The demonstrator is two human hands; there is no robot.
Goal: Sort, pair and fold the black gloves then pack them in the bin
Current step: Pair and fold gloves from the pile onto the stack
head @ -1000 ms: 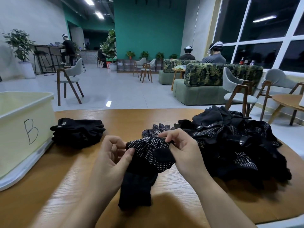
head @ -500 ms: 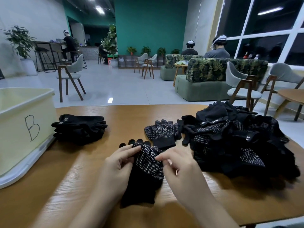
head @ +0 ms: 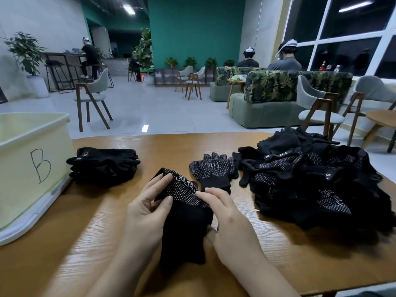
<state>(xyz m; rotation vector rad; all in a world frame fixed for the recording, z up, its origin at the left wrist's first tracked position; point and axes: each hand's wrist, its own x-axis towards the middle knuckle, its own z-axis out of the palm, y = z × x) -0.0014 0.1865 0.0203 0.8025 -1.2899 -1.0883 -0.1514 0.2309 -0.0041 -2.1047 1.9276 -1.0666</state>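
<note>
A black dotted glove (head: 186,213) lies folded on the wooden table (head: 85,243) in front of me. My left hand (head: 147,213) pinches its left edge between thumb and fingers. My right hand (head: 227,219) grips its right side, fingers curled over the dotted part. Just behind it a single dotted glove (head: 211,170) lies flat, palm up. A big heap of loose black gloves (head: 317,181) covers the right of the table. A neat stack of folded gloves (head: 105,165) sits at the left, beside the pale bin (head: 32,159) marked B.
The bin stands at the table's left edge on a white lid or tray (head: 25,224). Beyond the table are chairs (head: 94,97), green sofas (head: 267,103), plants and several seated people. Another round table (head: 383,118) is at the far right.
The glove came down from in front of me onto the table and is folded over. Both hands moved down and nearer with it, and the single dotted glove behind came into view.
</note>
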